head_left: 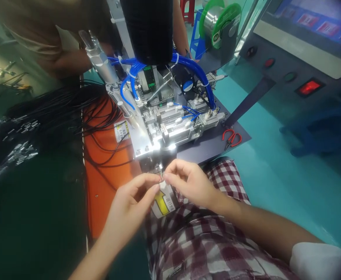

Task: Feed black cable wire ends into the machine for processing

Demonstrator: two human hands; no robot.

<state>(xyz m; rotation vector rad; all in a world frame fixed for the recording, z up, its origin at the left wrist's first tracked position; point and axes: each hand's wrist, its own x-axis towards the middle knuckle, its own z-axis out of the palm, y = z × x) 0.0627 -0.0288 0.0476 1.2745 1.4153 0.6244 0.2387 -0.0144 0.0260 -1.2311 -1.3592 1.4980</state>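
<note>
My left hand (132, 196) is closed in a pinch at the front of a metal machine (176, 120), thumb and forefinger at some fine wires (161, 177). Right beside it, my right hand (189, 179) pinches at the same spot, its fingertips almost touching the left ones. The wires are tiny and partly hidden by the fingers. They sit just below the machine's brightly lit front end (160, 149). Under the fingertips is a sloped plate with a yellow arrow label (162, 204).
Black cables (100, 112) lie across the orange surface (106, 212) and the dark table at left. Red-handled cutters (231, 138) rest on the machine base. A green solder spool (220, 23) and control box (293, 70) stand right. Another person's arm (62, 64) is behind.
</note>
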